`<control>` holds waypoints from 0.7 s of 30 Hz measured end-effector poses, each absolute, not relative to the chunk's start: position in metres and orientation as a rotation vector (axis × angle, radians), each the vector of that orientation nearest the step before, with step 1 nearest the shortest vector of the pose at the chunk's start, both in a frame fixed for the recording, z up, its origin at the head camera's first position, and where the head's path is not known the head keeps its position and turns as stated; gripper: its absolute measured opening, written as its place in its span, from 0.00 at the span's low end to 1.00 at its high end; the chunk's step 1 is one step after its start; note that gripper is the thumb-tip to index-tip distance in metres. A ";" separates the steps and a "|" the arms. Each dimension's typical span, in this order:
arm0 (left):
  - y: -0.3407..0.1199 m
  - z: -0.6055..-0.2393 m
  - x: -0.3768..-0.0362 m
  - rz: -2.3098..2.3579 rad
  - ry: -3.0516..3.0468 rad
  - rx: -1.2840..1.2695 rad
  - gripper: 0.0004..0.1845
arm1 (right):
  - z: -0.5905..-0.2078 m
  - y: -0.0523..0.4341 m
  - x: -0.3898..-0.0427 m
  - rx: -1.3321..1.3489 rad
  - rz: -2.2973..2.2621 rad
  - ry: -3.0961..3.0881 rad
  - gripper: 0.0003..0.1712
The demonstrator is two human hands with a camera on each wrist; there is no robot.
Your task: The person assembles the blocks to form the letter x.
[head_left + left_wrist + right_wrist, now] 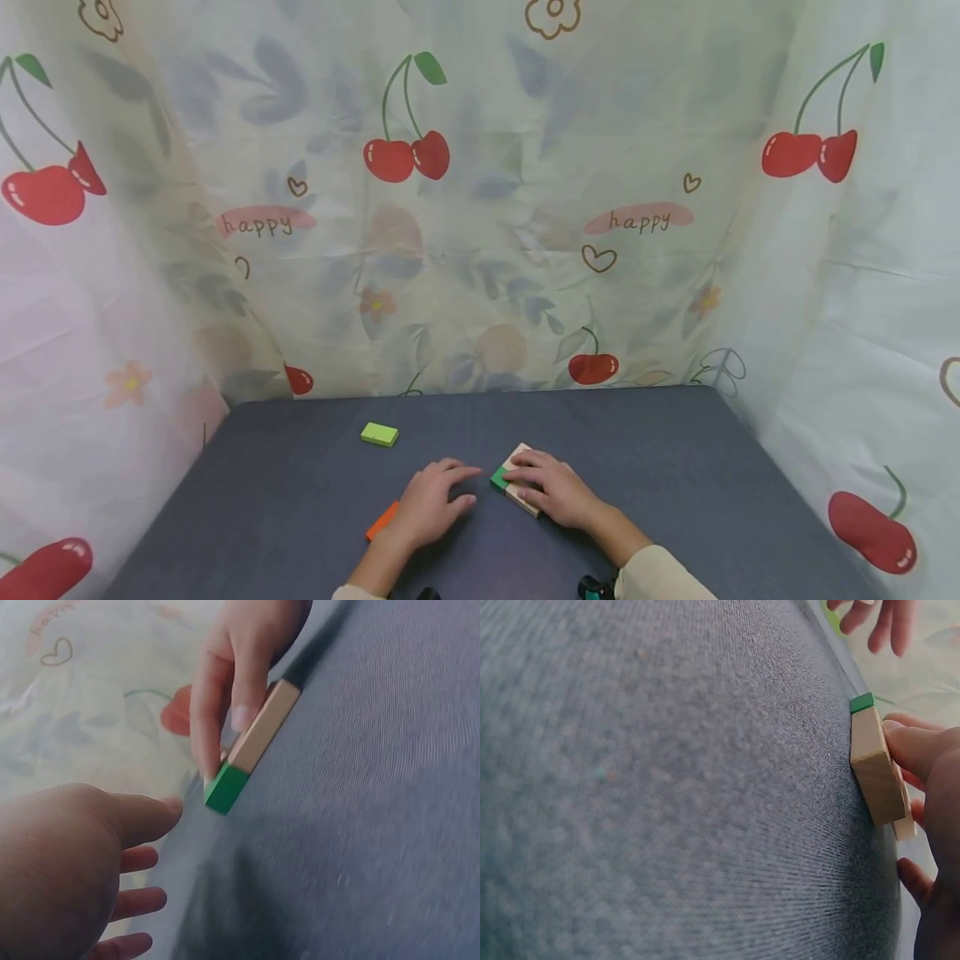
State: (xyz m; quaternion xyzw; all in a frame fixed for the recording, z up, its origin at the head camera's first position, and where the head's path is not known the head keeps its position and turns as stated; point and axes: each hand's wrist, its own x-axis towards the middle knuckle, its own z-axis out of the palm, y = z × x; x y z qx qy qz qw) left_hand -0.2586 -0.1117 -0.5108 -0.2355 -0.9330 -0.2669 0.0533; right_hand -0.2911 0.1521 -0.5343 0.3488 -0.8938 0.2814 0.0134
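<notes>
My right hand holds a small group of blocks on the dark table. A green block forms its left corner, with pale wooden blocks running from it towards the back and the front. In the right wrist view, the thumb lies against a wooden block while other fingers reach over the far side. My left hand is apart from the group, fingers extended and empty, left of the green block. Beside the left wrist lies an orange block, partly hidden by that hand.
A lime-green block lies towards the back left of the table. Printed cloth with cherries hangs behind the table and along both sides. A dark device sits at the right wrist.
</notes>
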 end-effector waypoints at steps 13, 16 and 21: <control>-0.137 -0.511 -0.258 -0.674 -2.813 -0.660 0.21 | -0.535 0.151 -0.292 1.065 0.873 -2.814 0.18; -0.142 -0.511 -0.257 -0.651 -2.810 -0.665 0.22 | -0.536 0.152 -0.292 1.066 0.869 -2.815 0.18; -0.150 -0.511 -0.258 -0.608 -2.828 -0.657 0.25 | -0.535 0.152 -0.290 1.066 0.869 -2.805 0.18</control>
